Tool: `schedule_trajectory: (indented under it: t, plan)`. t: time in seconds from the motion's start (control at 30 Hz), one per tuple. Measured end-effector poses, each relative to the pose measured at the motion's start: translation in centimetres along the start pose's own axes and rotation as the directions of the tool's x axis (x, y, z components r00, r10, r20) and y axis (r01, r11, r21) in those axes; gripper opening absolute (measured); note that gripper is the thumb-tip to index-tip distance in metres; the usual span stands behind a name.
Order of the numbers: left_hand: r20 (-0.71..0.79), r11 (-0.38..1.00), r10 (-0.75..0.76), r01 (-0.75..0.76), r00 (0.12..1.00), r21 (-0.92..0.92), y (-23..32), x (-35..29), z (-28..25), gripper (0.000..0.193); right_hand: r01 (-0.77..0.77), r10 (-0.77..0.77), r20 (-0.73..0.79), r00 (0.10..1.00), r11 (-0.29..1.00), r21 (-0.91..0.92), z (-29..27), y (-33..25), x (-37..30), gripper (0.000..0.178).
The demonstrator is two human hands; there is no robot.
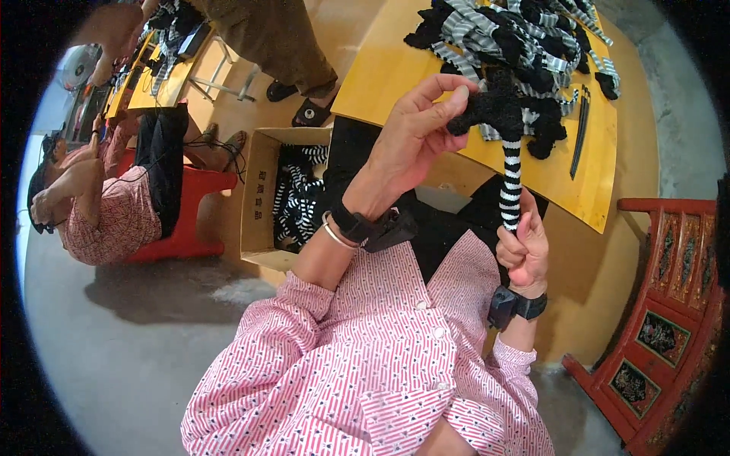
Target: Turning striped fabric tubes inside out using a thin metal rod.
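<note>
Above my lap I hold a black fuzzy plush toy piece (498, 106) with a narrow black-and-white striped tube (511, 178) hanging down from it. My left hand (418, 140) pinches a black stub on its left side between thumb and fingers. Lower down, my right hand (525, 247) is closed round the bottom end of the striped tube, hiding that end. Just beyond, a heap of similar black and striped plush pieces (494, 38) lies on the yellow table (372, 83). Dark thin rods (580, 133) rest on the table to the right of the heap.
An open cardboard box (258, 152) with striped pieces stands on the floor left of my legs. A red carved wooden chair (661, 304) is at the right. Leftward, another person (114, 205) sits on a red stool (201, 205); someone else stands near a second yellow table (156, 91).
</note>
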State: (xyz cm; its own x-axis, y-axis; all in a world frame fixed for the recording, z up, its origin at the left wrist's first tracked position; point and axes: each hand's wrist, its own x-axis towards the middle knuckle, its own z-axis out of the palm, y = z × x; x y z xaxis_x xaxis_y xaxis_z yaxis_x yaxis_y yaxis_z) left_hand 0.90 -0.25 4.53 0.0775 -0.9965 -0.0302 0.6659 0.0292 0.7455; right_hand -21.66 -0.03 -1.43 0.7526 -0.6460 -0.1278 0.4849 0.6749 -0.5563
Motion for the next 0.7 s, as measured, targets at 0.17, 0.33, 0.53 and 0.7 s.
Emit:
schedule_trajectory:
  t: [0.17, 0.33, 0.53, 0.7]
  plan:
    - [-0.224, 0.956, 0.143, -0.076, 0.964, 0.284, -0.4, 0.6, -1.3, 0.021, 0.055, -0.059, -0.046, 0.997, 0.994, -0.090, 0.8, -0.2, -0.2, 0.035]
    - [-0.170, 0.935, 0.202, -0.138, 0.964, 0.328, 0.2, 0.0, -1.0, 0.023, 0.121, -0.191, -0.129, 0.973, 0.898, -0.422, 1.2, 0.1, 0.0, 0.036]
    - [-0.039, 0.872, 0.226, -0.185, 0.973, 0.452, -0.1, -0.3, 1.1, 0.031, 0.219, -0.399, -0.064, 0.915, 0.624, -0.750, 1.3, 0.5, 0.2, 0.031]
    - [-0.030, 0.879, 0.274, -0.238, 0.961, 0.413, -0.3, -0.4, 1.4, 0.034, 0.244, -0.456, -0.015, 0.890, 0.504, -0.828, 1.2, 0.7, 0.0, 0.031]
